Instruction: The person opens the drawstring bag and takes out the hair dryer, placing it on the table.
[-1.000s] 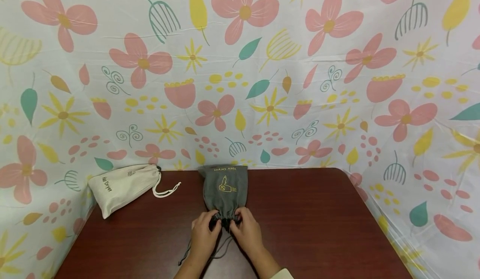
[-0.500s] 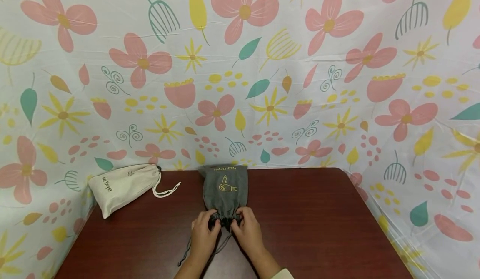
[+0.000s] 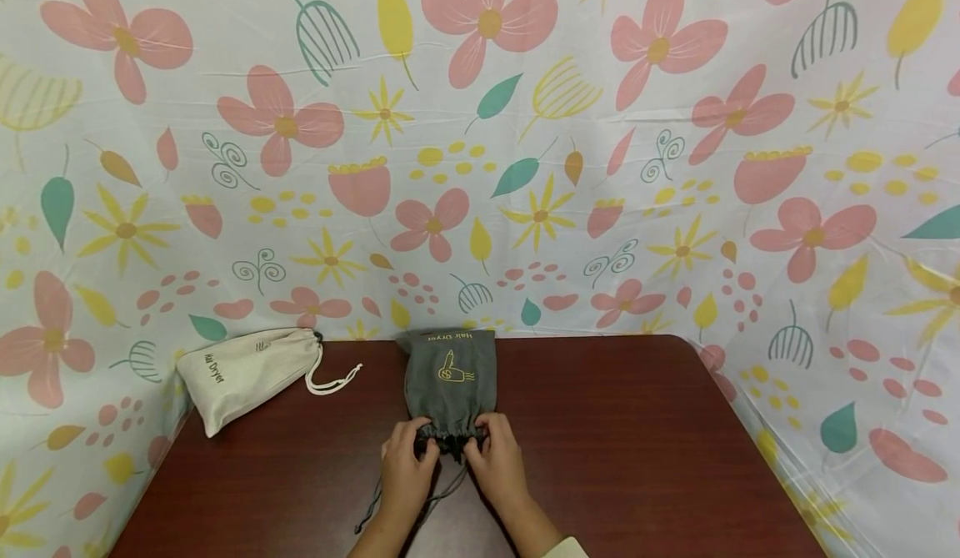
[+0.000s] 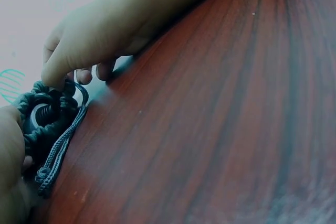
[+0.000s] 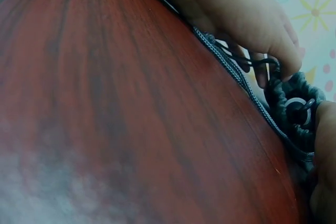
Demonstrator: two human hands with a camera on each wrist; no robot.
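A dark grey drawstring bag [image 3: 453, 387] with yellow "Hair Dryer" lettering and a dryer drawing lies on the table, its gathered mouth towards me. My left hand [image 3: 405, 466] pinches the left side of that mouth. On the other side my right hand [image 3: 497, 460] pinches the rim between thumb and fingers. The mouth is partly open in both wrist views, and a dark ribbed piece with a pale ring [image 4: 39, 115] shows inside. What it belongs to is hidden in the bag. Grey drawstring cords [image 5: 236, 74] trail from the mouth onto the table.
A cream drawstring bag [image 3: 251, 374], also lettered for a hair dryer, lies at the table's back left with its white cord [image 3: 333, 387] loose. The dark red wooden table [image 3: 637, 441] meets a floral cloth [image 3: 540, 166] behind and at both sides.
Both hands have shifted slightly apart, and the bag's mouth between them looks a little wider. The cords below have moved a little. The cream bag has not moved.
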